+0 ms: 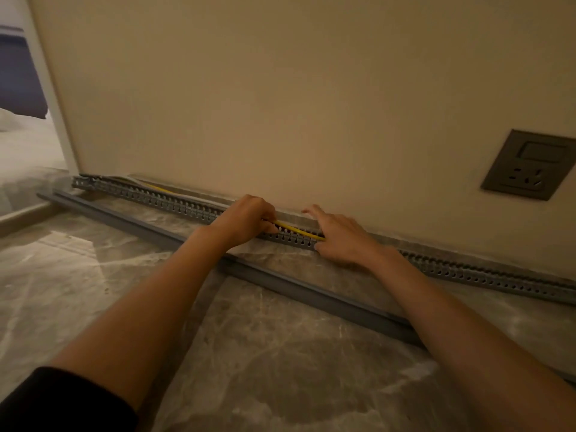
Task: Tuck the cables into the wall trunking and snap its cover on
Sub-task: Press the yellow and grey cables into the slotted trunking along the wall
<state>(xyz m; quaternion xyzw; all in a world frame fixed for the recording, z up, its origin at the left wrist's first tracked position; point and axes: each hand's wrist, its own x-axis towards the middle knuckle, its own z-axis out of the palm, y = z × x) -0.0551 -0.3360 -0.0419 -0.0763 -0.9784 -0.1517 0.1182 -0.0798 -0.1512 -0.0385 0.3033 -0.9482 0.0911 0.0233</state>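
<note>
Left hand (246, 218) pinches the yellow cable (299, 231) at the trunking (156, 198), right hand (339, 236) flat on its slotted edge, cover (311, 294) beside.

Dim, warm light gives the wall (280, 88) a yellowish cast; cooler, brighter light shows at far left beyond the door frame (53, 104). The polished floor (280, 353) carries pale, hazy reflections, and soft shadows lie under the forearms (149, 291) and along the wall's foot. The picture is slightly soft; the fingertips (310, 210) of the right hand (346, 238) smear with motion blur. Wide-angle distortion tilts the door frame and bows the trunking (467, 272) toward the edges. The yellow cable (299, 230) is the only vivid colour.
</note>
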